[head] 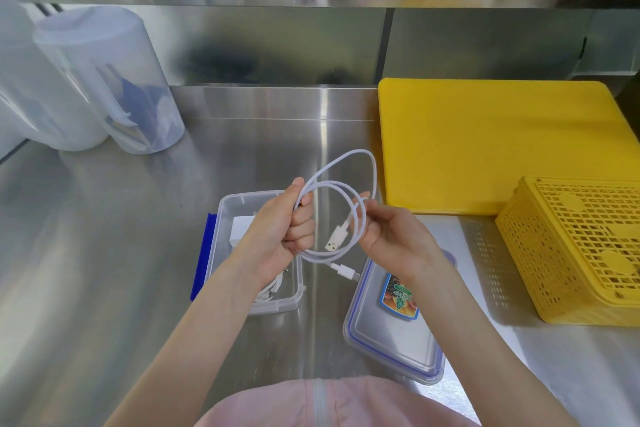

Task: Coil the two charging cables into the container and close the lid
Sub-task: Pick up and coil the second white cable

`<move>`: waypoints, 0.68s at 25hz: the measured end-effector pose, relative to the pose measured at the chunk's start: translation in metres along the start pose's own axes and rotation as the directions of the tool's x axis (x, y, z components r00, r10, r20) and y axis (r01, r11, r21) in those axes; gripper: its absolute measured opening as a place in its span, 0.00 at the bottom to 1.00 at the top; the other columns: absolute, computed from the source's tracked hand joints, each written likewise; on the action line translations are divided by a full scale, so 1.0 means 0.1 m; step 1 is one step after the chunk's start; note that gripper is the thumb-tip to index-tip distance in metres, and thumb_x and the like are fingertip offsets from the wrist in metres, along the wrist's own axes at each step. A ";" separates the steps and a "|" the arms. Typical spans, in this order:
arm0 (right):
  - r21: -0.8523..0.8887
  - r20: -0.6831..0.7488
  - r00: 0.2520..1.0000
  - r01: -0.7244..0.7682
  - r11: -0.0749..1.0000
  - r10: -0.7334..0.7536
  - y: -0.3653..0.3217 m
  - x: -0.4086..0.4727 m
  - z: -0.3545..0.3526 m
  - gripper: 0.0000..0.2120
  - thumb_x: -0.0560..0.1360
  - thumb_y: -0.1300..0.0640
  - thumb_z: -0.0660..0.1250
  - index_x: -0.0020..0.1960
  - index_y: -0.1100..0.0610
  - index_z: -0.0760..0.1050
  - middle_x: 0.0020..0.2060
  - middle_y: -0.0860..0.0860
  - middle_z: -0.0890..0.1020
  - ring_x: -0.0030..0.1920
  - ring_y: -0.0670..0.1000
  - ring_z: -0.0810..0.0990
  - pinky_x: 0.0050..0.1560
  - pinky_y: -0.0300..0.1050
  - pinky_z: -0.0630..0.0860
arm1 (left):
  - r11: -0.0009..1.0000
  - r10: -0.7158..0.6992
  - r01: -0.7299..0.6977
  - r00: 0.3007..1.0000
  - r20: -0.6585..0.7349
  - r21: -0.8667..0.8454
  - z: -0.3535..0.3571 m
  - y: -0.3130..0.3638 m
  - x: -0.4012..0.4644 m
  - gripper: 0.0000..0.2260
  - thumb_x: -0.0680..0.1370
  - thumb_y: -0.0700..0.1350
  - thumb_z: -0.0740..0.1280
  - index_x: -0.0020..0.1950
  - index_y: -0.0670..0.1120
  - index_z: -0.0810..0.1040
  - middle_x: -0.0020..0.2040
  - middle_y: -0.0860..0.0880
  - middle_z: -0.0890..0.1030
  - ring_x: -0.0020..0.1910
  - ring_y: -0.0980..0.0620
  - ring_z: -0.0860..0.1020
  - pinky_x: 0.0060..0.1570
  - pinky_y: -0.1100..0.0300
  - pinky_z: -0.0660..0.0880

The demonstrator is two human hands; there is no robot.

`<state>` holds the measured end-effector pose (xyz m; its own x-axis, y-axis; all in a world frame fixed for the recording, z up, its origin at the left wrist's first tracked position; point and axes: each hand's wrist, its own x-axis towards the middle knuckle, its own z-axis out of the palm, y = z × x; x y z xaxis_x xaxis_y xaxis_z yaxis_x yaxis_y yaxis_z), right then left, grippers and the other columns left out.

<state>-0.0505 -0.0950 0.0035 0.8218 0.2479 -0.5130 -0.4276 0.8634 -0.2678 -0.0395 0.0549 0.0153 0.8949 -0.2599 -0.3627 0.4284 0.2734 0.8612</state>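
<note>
A white charging cable (360,157) is looped into a loose coil held up above the steel counter. My left hand (282,230) grips the coil's left side in a fist. My right hand (388,232) pinches the coil's right side with curled fingers. Both plugs dangle inside and below the loops. Under my left hand sits the clear container (294,298) with a blue clip on its left side; a white adapter and another white cable lie inside, partly hidden by my forearm. The clear lid (391,343) with blue seal and a coloured sticker lies flat to the container's right.
A yellow cutting board (491,146) lies at the back right, and a yellow perforated basket (581,250) stands upside down at the right. Clear plastic jugs (104,80) stand at the back left. A shelf with wooden trays runs above the steel backsplash.
</note>
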 end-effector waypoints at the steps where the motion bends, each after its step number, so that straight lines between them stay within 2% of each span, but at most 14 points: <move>1: 0.047 -0.013 1.000 0.015 0.999 -0.015 -0.02 0.02 -0.01 0.13 0.77 0.67 0.53 0.39 0.66 0.73 0.26 0.56 0.79 0.25 0.50 0.80 0.32 0.40 0.80 | 1.000 -0.003 0.003 1.000 0.005 0.007 0.01 0.00 -0.01 0.19 0.81 0.51 0.52 0.31 0.48 0.62 0.18 0.55 0.57 0.16 0.60 0.55 0.17 0.69 0.52; 4: 0.042 -0.019 0.999 -0.026 0.999 0.027 0.05 0.04 -0.03 0.14 0.75 0.68 0.54 0.36 0.67 0.76 0.26 0.57 0.79 0.25 0.51 0.80 0.30 0.40 0.80 | 0.999 -0.009 0.008 1.000 0.011 0.032 0.04 -0.04 -0.02 0.19 0.81 0.51 0.53 0.31 0.48 0.63 0.19 0.56 0.57 0.16 0.60 0.55 0.19 0.68 0.52; 8: -0.052 0.073 0.991 -0.113 0.992 0.116 0.21 -0.01 -0.05 0.03 0.63 0.71 0.62 0.35 0.66 0.74 0.26 0.57 0.78 0.22 0.50 0.78 0.26 0.39 0.78 | 1.000 0.019 -0.019 1.000 -0.018 0.017 0.01 -0.05 0.00 0.19 0.81 0.51 0.52 0.31 0.47 0.62 0.18 0.55 0.58 0.16 0.60 0.55 0.16 0.69 0.54; 10: -0.210 0.081 0.991 -0.088 0.974 0.107 0.22 0.01 -0.06 0.02 0.67 0.68 0.64 0.37 0.63 0.74 0.25 0.53 0.77 0.23 0.48 0.76 0.28 0.37 0.78 | 0.999 0.048 -0.047 0.997 -0.055 0.006 -0.02 -0.03 0.01 0.19 0.81 0.50 0.51 0.31 0.47 0.61 0.18 0.56 0.58 0.16 0.60 0.55 0.16 0.69 0.54; 11: -0.319 0.067 0.994 -0.056 0.946 0.081 0.20 0.03 -0.05 0.06 0.73 0.64 0.61 0.38 0.61 0.74 0.24 0.51 0.76 0.24 0.47 0.76 0.31 0.39 0.78 | 0.998 0.058 -0.058 0.995 -0.080 0.006 -0.03 -0.02 0.01 0.19 0.81 0.50 0.51 0.30 0.47 0.62 0.18 0.56 0.58 0.16 0.59 0.55 0.17 0.68 0.54; 14: -0.617 0.081 0.997 0.055 0.785 -0.006 0.18 0.01 -0.03 0.17 0.78 0.48 0.54 0.40 0.55 0.74 0.26 0.48 0.75 0.30 0.46 0.75 0.41 0.42 0.73 | 0.996 0.084 -0.082 0.985 -0.150 0.020 -0.05 -0.01 0.02 0.19 0.81 0.50 0.51 0.30 0.47 0.63 0.18 0.55 0.58 0.16 0.59 0.55 0.17 0.68 0.54; 15: -0.699 0.104 0.994 0.089 0.710 -0.022 0.18 -0.01 -0.04 0.15 0.78 0.47 0.55 0.42 0.54 0.74 0.29 0.48 0.76 0.33 0.47 0.75 0.43 0.42 0.73 | 0.996 0.093 -0.090 0.982 -0.165 0.027 -0.04 -0.01 0.03 0.19 0.81 0.50 0.51 0.30 0.47 0.63 0.18 0.55 0.58 0.16 0.59 0.55 0.17 0.68 0.54; 17: -0.855 0.170 0.983 0.180 0.487 -0.066 0.19 -0.04 -0.08 0.04 0.76 0.52 0.62 0.47 0.50 0.73 0.38 0.50 0.77 0.41 0.48 0.79 0.51 0.44 0.76 | 0.994 0.109 -0.106 0.977 -0.183 0.027 -0.03 0.02 0.03 0.19 0.81 0.50 0.51 0.30 0.47 0.64 0.18 0.55 0.58 0.16 0.59 0.55 0.17 0.68 0.53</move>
<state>-0.0653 -0.0831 -0.0064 0.9003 0.2610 -0.3483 -0.3818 0.0895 -0.9199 -0.0355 0.0577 0.0142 0.9440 -0.0549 -0.3253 0.3276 0.2739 0.9042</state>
